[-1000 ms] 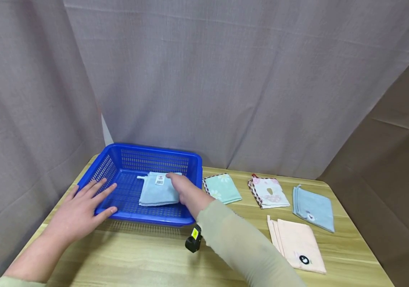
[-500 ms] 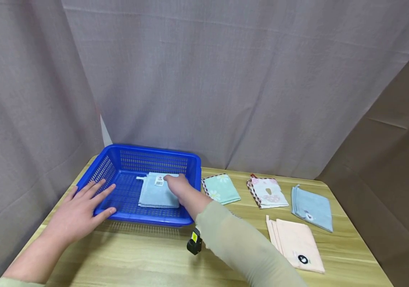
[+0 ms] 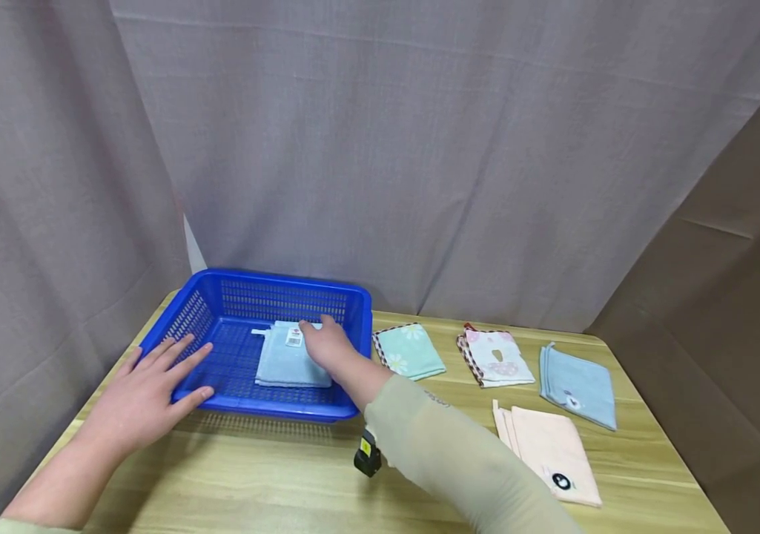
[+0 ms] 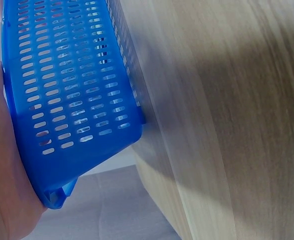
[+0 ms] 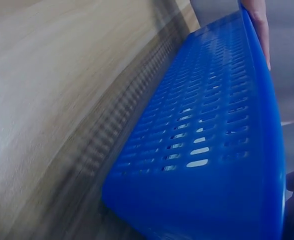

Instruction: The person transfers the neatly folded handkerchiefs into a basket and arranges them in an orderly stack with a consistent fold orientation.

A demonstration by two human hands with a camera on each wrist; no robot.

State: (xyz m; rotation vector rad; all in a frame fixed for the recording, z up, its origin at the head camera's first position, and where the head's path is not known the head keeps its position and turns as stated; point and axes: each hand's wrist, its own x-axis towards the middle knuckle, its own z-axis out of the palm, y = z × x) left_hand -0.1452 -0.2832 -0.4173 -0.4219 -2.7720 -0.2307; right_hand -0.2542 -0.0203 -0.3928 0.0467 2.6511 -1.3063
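Note:
In the head view, a folded light blue hand towel (image 3: 286,363) with a white label and a hanging loop lies inside the blue plastic basket (image 3: 266,407). My right hand (image 3: 334,352) is over the towel's right part, its thumb at the label and a finger raised apart from the thumb; its other fingers are hidden. My left hand (image 3: 142,400) rests on the basket's front left corner, fingers straight and spread over the rim. In the left wrist view, the left hand (image 4: 4,165) lies along the rim, and the basket's slotted wall (image 4: 87,155) shows beside it.
Right of the basket lie several folded towels: a mint one with flowers (image 3: 413,350), a white and pink one (image 3: 498,357), a blue one (image 3: 578,386) and a peach one (image 3: 546,449). The wooden table (image 3: 273,482) meets grey curtains (image 3: 380,148) behind.
The light blue towel has settled flatter in the basket. My right hand has shifted slightly left and up, its thumb and finger spreading apart. The left hand stays on the rim.

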